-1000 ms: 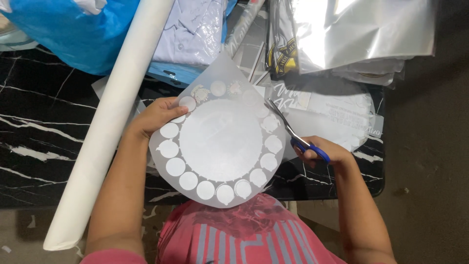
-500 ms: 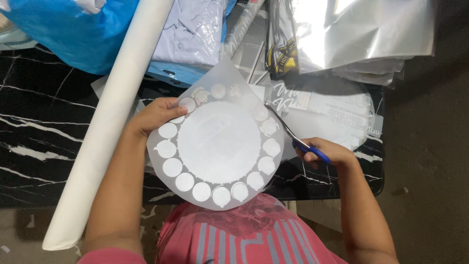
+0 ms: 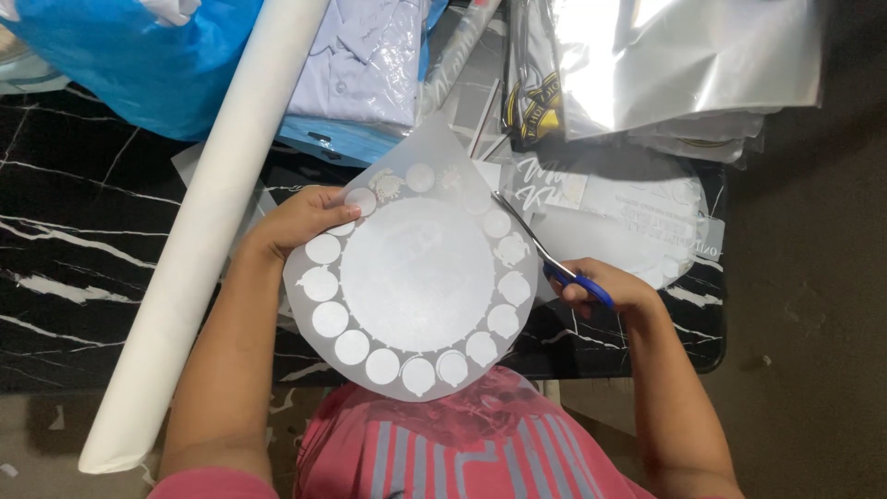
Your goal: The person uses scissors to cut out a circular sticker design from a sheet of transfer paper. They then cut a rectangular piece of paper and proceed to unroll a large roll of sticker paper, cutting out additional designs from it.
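My left hand (image 3: pixel 297 220) grips the upper left edge of a translucent film sheet (image 3: pixel 416 277) printed with one large white disc ringed by several small white circles. The sheet is held up over the black marble table (image 3: pixel 83 240), its pointed corner toward the top. My right hand (image 3: pixel 605 288) holds blue-handled scissors (image 3: pixel 545 259), whose blades meet the sheet's right edge near the upper small circles.
A long white paper roll (image 3: pixel 199 236) lies diagonally at the left. A blue plastic bag (image 3: pixel 120 55), a packaged pale shirt (image 3: pixel 360 65) and shiny clear bags (image 3: pixel 684 65) crowd the table's far side. More printed film sheets (image 3: pixel 637 208) lie at the right.
The sheet has turned slightly and shifted down toward me, and the scissors have worked along its right edge.
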